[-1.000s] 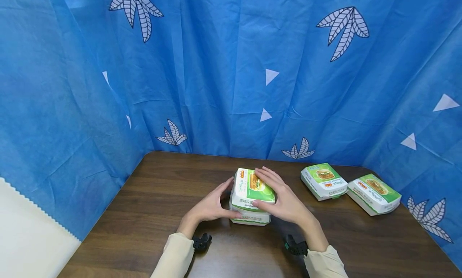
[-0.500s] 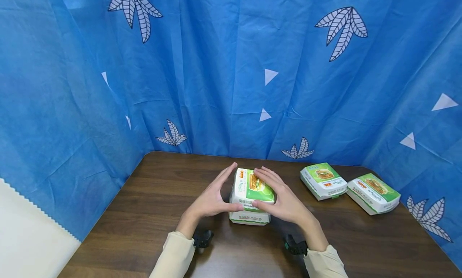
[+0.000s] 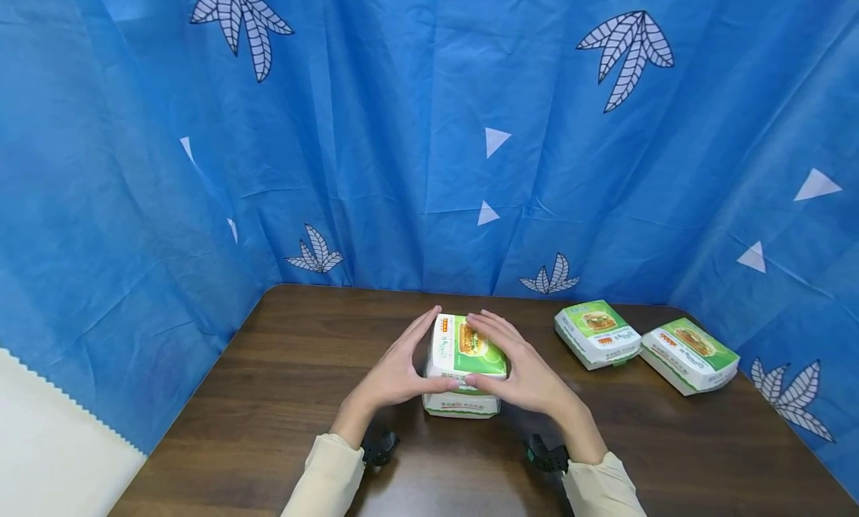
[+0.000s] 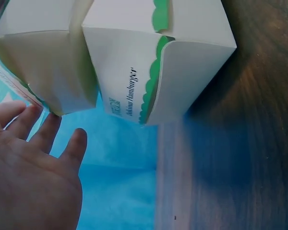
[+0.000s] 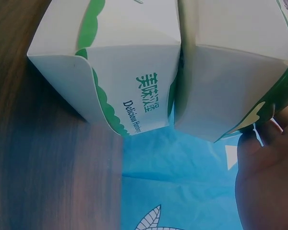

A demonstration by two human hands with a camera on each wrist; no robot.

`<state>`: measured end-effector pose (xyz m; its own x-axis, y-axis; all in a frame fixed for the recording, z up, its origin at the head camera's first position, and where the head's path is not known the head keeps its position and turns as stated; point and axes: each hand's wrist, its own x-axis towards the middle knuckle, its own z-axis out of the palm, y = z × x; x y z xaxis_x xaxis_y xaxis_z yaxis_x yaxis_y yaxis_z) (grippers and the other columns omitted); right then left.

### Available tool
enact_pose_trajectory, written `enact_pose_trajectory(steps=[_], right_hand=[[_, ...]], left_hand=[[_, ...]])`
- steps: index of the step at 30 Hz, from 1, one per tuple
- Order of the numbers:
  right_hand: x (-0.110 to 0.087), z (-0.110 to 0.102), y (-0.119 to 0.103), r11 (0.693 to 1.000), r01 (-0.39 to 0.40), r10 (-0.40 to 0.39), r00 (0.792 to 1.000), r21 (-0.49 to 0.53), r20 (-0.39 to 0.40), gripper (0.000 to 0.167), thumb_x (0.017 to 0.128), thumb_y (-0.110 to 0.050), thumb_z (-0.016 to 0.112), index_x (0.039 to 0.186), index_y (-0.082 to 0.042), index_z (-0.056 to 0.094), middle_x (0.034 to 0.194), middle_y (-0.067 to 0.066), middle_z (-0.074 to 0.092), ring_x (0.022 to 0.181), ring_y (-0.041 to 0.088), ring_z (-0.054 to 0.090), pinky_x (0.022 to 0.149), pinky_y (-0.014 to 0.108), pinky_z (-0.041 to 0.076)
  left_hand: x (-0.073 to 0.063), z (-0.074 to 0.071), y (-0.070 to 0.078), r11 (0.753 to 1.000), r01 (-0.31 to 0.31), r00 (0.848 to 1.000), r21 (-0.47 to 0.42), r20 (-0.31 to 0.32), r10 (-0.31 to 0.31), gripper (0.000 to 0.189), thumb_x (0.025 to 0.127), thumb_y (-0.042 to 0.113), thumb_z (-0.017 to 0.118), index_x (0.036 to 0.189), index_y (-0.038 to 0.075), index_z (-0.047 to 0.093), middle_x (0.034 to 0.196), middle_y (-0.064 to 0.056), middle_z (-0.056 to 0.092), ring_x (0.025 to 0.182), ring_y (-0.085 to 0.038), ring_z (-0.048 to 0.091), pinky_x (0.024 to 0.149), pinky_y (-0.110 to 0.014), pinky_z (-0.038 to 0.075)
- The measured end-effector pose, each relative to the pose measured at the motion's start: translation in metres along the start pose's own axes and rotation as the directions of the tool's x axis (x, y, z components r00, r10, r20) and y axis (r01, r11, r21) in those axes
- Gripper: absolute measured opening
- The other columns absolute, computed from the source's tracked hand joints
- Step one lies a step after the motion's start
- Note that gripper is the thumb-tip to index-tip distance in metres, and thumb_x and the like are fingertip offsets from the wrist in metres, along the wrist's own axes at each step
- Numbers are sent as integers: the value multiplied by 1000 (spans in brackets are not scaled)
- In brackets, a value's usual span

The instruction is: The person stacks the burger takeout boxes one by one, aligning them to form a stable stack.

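Two white-and-green paper hamburger boxes are stacked at the middle of the table, the upper box [image 3: 463, 356] on the lower box [image 3: 461, 406]. My left hand [image 3: 392, 375] spans the upper box's left side, thumb at its near edge and fingertips by the far-left corner. From the right, my right hand [image 3: 530, 371] holds the same box, thumb on the near edge and fingers over the far part of the lid. In the left wrist view, fingertips of the left hand [image 4: 33, 177] meet the upper box's [image 4: 53, 67] far edge. Fingers of the right hand [image 5: 271, 172] touch it too.
Two more hamburger boxes lie at the right back, one box [image 3: 597, 334] nearly touching the other box [image 3: 691, 355]. A blue curtain [image 3: 389, 129] hangs behind and beside the brown wooden table [image 3: 228, 427].
My left hand's fingers have slid up and away to the far-left corner, and its thumb has risen from the lower box to the upper one. The right hand and the stack stay put.
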<state>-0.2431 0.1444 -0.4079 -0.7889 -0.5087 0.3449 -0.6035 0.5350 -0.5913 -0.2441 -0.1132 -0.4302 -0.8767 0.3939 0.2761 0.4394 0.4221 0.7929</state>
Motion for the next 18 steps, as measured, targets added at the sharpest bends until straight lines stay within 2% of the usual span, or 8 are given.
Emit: enact_pose_trajectory(steps=[6,13,18], right_hand=[[0,1,-1,1000,0,0,1000,3,0,82,87,-46,79,158,-26,43,165,-2,37,157,26,23,116,68,32],[1,1,-2,1000,-12,12,1000,15,1,84,87,-47,79,159,-27,41,167,-1,35,157,27,22,115,70,31],[0,0,-1,999,-18,19,1000,34,-19,87,87,-44,79,161,-28,36,169,3,29,157,31,21,112,75,30]], left_hand=[[1,1,-3,999,-41,999,16,-15,41,111,78,46,89,165,26,24,170,1,26,156,-25,27,120,-61,30],[1,1,-4,999,-41,999,18,-26,41,110,77,46,89,165,31,24,169,5,27,155,-21,28,120,-60,31],[1,1,-3,999,-43,999,16,-24,43,109,78,45,89,165,30,25,170,4,27,155,-22,28,120,-61,30]])
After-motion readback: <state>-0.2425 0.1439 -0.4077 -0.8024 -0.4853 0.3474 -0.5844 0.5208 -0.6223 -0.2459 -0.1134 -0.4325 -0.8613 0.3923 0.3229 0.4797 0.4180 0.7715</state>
